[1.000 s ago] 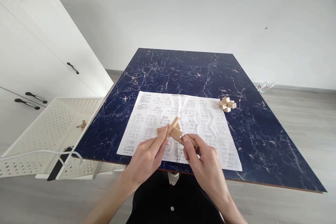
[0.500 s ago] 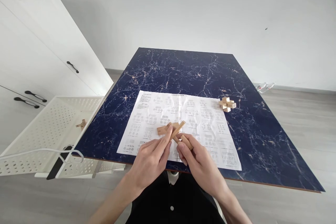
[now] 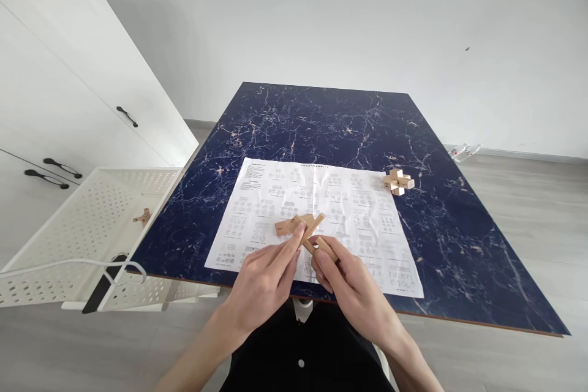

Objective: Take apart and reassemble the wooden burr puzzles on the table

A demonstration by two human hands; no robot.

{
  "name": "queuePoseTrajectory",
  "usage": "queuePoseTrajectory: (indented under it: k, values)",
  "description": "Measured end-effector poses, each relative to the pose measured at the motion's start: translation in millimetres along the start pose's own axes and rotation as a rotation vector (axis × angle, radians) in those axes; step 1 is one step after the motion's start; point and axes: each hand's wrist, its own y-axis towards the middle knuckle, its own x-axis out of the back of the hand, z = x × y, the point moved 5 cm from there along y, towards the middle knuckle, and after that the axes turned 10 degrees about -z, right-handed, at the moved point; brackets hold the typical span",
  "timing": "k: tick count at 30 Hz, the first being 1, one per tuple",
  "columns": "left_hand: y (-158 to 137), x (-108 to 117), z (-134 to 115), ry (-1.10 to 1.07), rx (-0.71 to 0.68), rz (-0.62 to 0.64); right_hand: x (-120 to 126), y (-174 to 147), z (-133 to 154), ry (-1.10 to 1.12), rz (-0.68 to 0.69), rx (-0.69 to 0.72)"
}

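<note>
Above the near part of a printed instruction sheet (image 3: 367, 239), both my hands hold small wooden puzzle pieces. My left hand (image 3: 266, 275) is closed on a slanting light wooden puzzle piece (image 3: 315, 226), the index finger stretched along it. My right hand (image 3: 346, 275) pinches another wooden puzzle piece (image 3: 326, 248) between thumb and fingers. The two pieces cross or nearly touch between my hands; fingers hide how they meet. Just beyond my left fingertips lies a marked wooden puzzle piece (image 3: 283, 228) on the sheet, with more wood beside it partly covered.
An assembled wooden burr puzzle (image 3: 397, 182) sits at the sheet's right edge on the dark blue marbled table (image 3: 312, 122). Left of the table stands a white perforated basket (image 3: 59, 220) holding a small wooden piece (image 3: 143, 217). A white cable (image 3: 68, 262) crosses the basket.
Almost nothing differs. My right fingers have shifted slightly around their piece, and the slanting piece in my left hand has tilted or dropped a touch.
</note>
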Motion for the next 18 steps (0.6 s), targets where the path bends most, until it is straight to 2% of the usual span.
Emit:
queuePoseTrajectory:
  k: [5,7,10,13,15,18]
  values:
    - [0.1,1.6,3.3,-0.078,0.044,0.037,-0.3,1.2,2.6,-0.001,0.012,0.001]
    - [2.3,3.9,6.5,-0.163,0.144,0.029,-0.6,1.8,3.8,0.013,0.018,0.000]
    - [7.4,7.0,12.9,-0.313,0.379,-0.009,-3.5,2.8,5.2,0.035,0.039,0.000]
    - [11.8,1.7,15.8,-0.485,0.562,0.074,-9.1,3.9,6.7,0.035,0.064,0.019]
    - [13.8,-2.1,16.7,-0.586,0.630,0.115,-13.1,5.1,7.8,0.036,0.072,0.038]
    - [16.3,-3.7,18.6,-0.631,0.668,0.099,-17.6,7.3,8.6,0.037,0.070,0.050]
